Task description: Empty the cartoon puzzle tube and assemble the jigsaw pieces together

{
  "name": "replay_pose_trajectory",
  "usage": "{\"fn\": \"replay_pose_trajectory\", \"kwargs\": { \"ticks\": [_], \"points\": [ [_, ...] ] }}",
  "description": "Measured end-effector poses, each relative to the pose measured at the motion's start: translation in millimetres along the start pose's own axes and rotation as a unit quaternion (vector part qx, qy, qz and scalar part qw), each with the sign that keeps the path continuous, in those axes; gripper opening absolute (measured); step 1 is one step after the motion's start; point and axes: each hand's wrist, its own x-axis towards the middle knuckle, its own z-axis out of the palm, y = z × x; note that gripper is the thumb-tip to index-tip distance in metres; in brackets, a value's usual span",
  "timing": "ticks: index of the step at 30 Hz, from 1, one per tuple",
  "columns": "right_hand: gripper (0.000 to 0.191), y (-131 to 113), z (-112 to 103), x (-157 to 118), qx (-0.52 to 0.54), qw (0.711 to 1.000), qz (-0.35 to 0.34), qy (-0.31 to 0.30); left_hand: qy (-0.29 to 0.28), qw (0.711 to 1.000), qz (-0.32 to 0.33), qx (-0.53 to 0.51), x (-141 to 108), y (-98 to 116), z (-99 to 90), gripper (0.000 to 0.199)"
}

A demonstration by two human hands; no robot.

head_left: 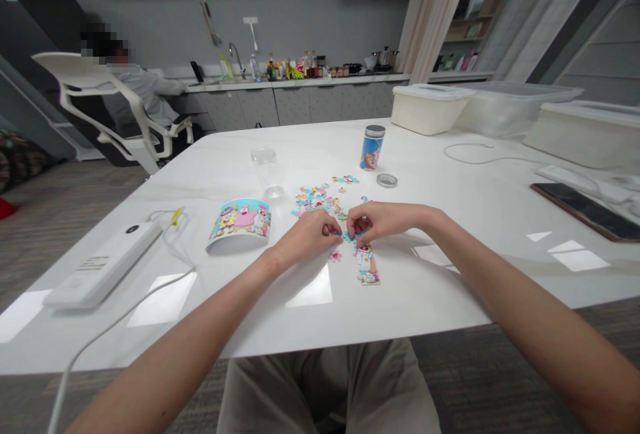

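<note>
My left hand (316,237) is closed, thumb and fingertips pinched at a small blue jigsaw puzzle piece (346,237). Facing it, my right hand (376,221) curls its fingers onto the top end of a joined jigsaw strip (369,269); the fingers partly hide the piece they grip there. A loose pink puzzle piece (335,257) lies just left of the strip. Beyond my hands spreads a pile of loose colourful pieces (315,201). Left of the pile stands a curved picture sheet (241,222) with cartoon figures.
Behind the pieces are a clear jar (265,171), a blue-printed can (372,147) and a metal ring lid (387,181). A white power strip (105,264) with cables lies left, a phone (590,209) right. Plastic bins (427,111) line the back right. A person (143,91) sits back left.
</note>
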Motion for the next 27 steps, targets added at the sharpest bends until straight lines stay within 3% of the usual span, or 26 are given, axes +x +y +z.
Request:
{"fn": "replay_pose_trajectory", "kwargs": {
  "ticks": [23,25,27],
  "points": [
    [0.015,-3.9,-2.6,-2.2,0.036,0.999,-0.019,-0.003,0.017,1.000,0.007,-0.004,-1.1,-1.3,6.8,0.014],
    [0.018,-3.9,-4.3,-2.4,0.041,0.999,-0.022,0.013,0.018,1.000,0.022,0.005,-1.9,-1.3,8.0,0.014],
    [0.019,0.6,-5.5,-0.5,0.030,0.997,-0.021,0.068,0.017,0.999,0.045,0.009,-2.7,-0.7,9.8,0.015]
  ]
}}
